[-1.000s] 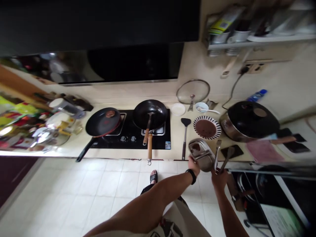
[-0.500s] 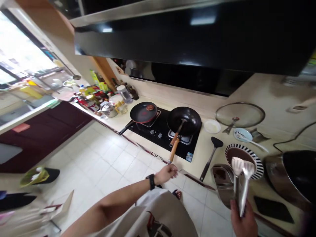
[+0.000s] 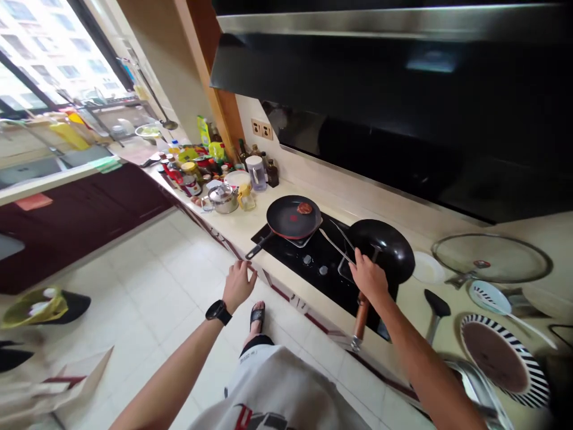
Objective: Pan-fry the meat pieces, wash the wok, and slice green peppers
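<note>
While the left hand (image 3: 238,285) hangs open by the counter (image 3: 235,236), the right hand (image 3: 367,280) is clamped on tongs (image 3: 336,245) beside the wok (image 3: 384,251).

Tongs (image 3: 336,246) partly hidden by right hand (image 3: 367,278)

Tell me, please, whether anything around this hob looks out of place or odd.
The black wok's long wooden grip juts past the counter edge over the floor, below the right hand holding metal tongs, so it could get bumped. Also, the small browned patty sits off-centre in the frying pan.
</note>
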### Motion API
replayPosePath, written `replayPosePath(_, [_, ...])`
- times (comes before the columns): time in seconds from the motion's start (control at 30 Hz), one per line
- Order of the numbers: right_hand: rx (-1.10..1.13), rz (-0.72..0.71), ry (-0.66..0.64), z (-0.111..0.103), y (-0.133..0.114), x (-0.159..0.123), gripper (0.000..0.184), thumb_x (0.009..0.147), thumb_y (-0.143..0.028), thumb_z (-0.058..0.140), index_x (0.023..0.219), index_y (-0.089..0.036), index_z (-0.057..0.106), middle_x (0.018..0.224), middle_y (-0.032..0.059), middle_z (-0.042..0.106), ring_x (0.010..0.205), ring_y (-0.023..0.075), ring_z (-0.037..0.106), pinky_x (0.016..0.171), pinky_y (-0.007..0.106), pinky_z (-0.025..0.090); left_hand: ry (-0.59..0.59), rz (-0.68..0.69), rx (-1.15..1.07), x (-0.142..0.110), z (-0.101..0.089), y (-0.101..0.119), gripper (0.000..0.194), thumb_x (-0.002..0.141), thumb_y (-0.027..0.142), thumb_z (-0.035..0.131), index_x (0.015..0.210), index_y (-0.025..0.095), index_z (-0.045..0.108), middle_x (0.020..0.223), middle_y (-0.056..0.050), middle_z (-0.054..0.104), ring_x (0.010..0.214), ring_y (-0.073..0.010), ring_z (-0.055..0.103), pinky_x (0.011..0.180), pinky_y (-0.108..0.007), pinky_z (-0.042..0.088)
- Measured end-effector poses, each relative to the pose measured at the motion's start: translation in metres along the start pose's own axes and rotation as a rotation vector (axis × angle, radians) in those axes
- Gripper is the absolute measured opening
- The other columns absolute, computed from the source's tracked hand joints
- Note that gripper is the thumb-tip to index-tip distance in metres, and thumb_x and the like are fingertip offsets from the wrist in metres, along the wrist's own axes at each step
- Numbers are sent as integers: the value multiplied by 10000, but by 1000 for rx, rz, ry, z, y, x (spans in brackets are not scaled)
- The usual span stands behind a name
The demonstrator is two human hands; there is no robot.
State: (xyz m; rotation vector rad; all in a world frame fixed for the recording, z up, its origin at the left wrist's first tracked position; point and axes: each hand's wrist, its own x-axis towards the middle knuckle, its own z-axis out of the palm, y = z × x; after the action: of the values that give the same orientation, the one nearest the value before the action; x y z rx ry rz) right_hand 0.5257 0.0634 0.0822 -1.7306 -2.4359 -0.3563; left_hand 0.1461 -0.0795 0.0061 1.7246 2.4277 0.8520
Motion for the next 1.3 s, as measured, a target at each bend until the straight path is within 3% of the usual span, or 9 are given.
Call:
replayPosePath(0.1, [-141,-20,-89,14,-56,81,531,1039,-283,412,1533,-87,396,1098,211,670,853,257,724,738,324,540,-122,-31,83,54,11,-38,401,971,407,503,1281,153,518,1271,-187,582,1162,-335,575,850,-430,520])
replayPosePath(0.2, [-220,-7,-177,25,-99,143,521,1016,-157,365,1529,-71,391,1114,231,658,876,262,731,765,341,551,-379,14,-21,103,29,-58,471,975,365,530,1374,137,425,1232,-188,635,1108,-298,639,832,-371,508])
replayPosePath(0.3, [-291,17,-257,31,-126,177,528,991,-88,335,1515,-58,399,1108,236,653,879,257,736,763,344,562,-602,56,-159,135,42,-60,429,962,292,559,1335,127,430,1138,-176,698,1060,-281,683,828,-343,496])
replayPosePath(0.43, [-360,35,-285,35,-145,191,527,984,-63,315,1503,-32,404,1080,236,648,888,257,737,756,338,566,-760,-1,-268,150,47,-55,254,959,201,518,1198,127,480,1046,-172,728,964,-262,721,763,-318,491])
replayPosePath(0.83, [-435,-61,-194,77,-162,206,561,956,-43,330,1506,27,414,1014,248,630,786,249,707,635,325,561,-794,-28,-294,149,51,-57,261,943,142,513,1200,135,469,1082,-183,720,988,-249,710,757,-297,464])
replayPosePath(1.1, [-434,-247,-139,83,-156,230,587,960,-65,340,1543,-24,392,1044,249,632,782,243,695,625,327,555,-760,-36,-297,147,52,-56,276,942,152,508,1215,146,469,1086,-170,723,1004,-249,706,781,-304,466])
replayPosePath(1.3, [-316,-174,-251,78,-172,244,554,962,-86,377,1507,4,408,1098,282,650,848,268,733,703,360,580,-729,-46,-310,145,53,-56,278,932,147,514,1209,147,486,1100,-167,721,1014,-257,703,782,-310,465])
